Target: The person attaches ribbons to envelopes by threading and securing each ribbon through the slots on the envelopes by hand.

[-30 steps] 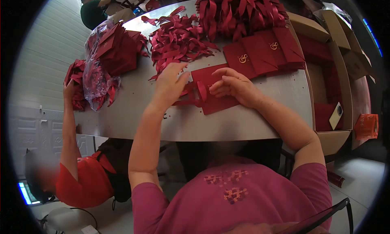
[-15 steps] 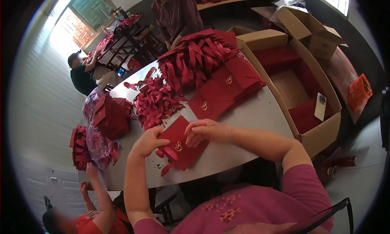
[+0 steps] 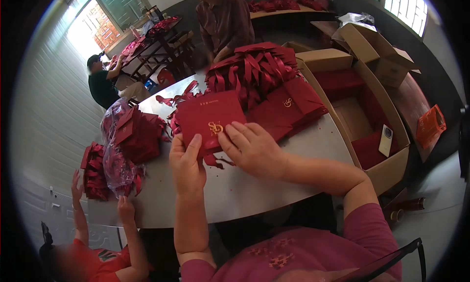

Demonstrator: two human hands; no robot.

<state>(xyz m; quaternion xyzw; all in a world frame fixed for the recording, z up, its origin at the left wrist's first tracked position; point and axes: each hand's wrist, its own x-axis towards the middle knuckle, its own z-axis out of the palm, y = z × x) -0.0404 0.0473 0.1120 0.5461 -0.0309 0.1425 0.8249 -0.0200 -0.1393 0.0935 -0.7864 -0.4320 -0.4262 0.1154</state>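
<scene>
A red bag with a gold logo (image 3: 208, 113) is raised over the table in front of me. My left hand (image 3: 190, 159) pinches its lower left edge between thumb and fingers. Across the lower right part of the bag lies my right hand (image 3: 254, 149), its fingers close together on the front near the logo. A loose red ribbon (image 3: 218, 161) hangs below the bag. Behind and to the right is a stack of red bags (image 3: 289, 103), and a heap of bags with ribbons (image 3: 252, 69) stands beyond it.
A large open carton (image 3: 377, 171) stands at the right, with a phone (image 3: 386, 140) on its contents. Bags with clear plastic (image 3: 137, 135) sit at the table's left. One person in red (image 3: 105, 260) is at lower left, another (image 3: 225, 20) across the table, a third (image 3: 103, 88) farther back.
Both my hands and the red bag have moved up and away from the table edge. The bag now faces me more squarely. The lower-left person's arms have spread apart.
</scene>
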